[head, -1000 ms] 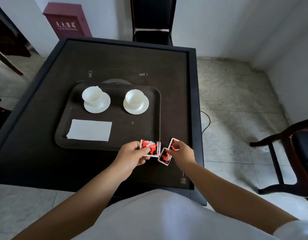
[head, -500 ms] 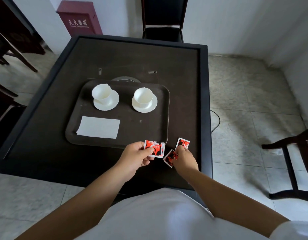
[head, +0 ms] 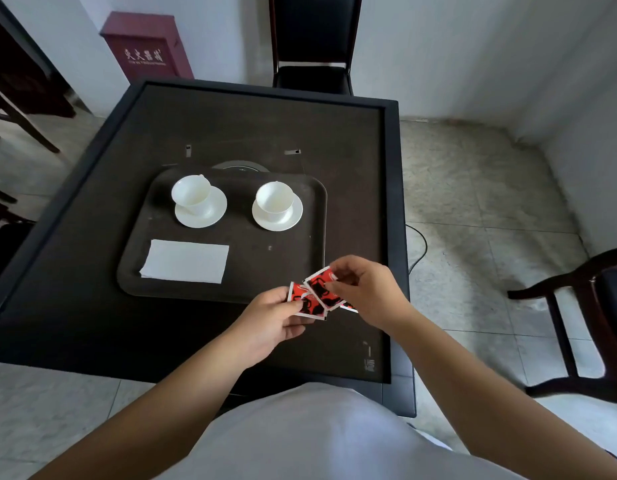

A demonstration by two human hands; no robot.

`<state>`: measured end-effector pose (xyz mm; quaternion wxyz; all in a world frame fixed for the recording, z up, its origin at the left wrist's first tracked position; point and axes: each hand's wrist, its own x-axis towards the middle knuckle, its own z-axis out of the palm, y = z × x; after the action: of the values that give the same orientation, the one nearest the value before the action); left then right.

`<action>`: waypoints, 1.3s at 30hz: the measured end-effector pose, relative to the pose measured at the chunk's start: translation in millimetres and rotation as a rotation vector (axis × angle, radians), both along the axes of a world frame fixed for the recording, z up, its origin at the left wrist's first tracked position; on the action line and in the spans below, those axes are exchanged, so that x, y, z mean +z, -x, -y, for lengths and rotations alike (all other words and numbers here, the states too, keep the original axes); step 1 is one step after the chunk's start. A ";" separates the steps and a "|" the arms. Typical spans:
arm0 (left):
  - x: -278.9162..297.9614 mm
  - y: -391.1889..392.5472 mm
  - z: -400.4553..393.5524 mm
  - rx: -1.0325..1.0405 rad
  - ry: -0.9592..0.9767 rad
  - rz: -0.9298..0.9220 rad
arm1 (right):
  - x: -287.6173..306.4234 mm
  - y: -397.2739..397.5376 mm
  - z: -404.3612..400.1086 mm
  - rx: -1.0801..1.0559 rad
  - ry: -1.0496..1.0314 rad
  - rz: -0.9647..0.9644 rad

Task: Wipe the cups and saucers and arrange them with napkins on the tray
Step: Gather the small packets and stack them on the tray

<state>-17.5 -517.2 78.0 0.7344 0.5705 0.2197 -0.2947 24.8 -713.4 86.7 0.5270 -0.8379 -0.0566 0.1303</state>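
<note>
Between both hands (head: pixel 331 299) | red packets (head: pixel 317 296) (overlapping) | pinched

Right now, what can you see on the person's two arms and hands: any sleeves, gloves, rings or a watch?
Both forearms are bare up to the frame's bottom edge, with no sleeve visible. The left hand and the right hand wear no gloves, and no ring, watch or bracelet shows on the visible sides. A light, whitish garment covers the torso between the arms.

Red packets (head: pixel 319 294) printed with black figures and edged in white; two glossy white cups (head: pixel 192 194) on white saucers (head: pixel 277 216); a plain white napkin (head: pixel 185 261); a dark brown tray (head: pixel 133 271) on a black-framed, dark surface (head: pixel 92 323); a maroon cabinet (head: pixel 147 46) with white lettering.
</note>
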 end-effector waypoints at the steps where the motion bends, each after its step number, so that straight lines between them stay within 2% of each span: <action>1: 1.8 0.5 1.0 -0.012 0.066 -0.004 | 4.1 -1.1 -1.6 0.064 0.107 0.093; 4: 6.2 3.2 2.6 -0.063 0.178 0.007 | 12.3 0.0 -5.4 0.227 0.270 0.321; 9: 7.8 8.5 6.6 -0.058 0.086 0.054 | 12.1 11.6 -9.2 0.372 0.321 0.369; 16: 6.2 11.0 5.2 0.010 0.002 0.091 | 7.4 22.3 -2.8 0.121 0.231 0.166; 19: 5.3 8.9 5.9 -0.011 0.004 0.083 | 3.2 22.3 -0.1 0.067 0.111 -0.001; 25: 4.6 5.6 5.7 -0.052 0.002 0.098 | 2.3 22.2 1.1 -0.004 -0.055 -0.168; 29: 2.9 2.7 7.5 -0.069 -0.080 0.114 | 0.0 22.6 1.0 -0.044 -0.105 -0.219; 33: 0.1 1.7 10.1 -0.066 -0.135 0.112 | -1.2 25.2 2.0 -0.025 -0.070 -0.215; 35: -0.8 0.7 10.8 -0.051 -0.128 0.106 | -2.2 21.3 4.4 -0.041 -0.138 -0.229; 37: -0.9 -1.6 10.9 -0.032 -0.123 0.097 | -9.0 8.5 12.4 -0.208 -0.278 -0.259; 39: -1.5 -4.1 10.4 -0.028 -0.125 0.087 | -24.7 -10.8 26.7 -0.421 -0.270 -0.285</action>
<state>-13.5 -527.5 76.5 0.7021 0.6305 0.1976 -0.2654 35.6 -740.1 62.0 0.6518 -0.7267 0.1766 0.1258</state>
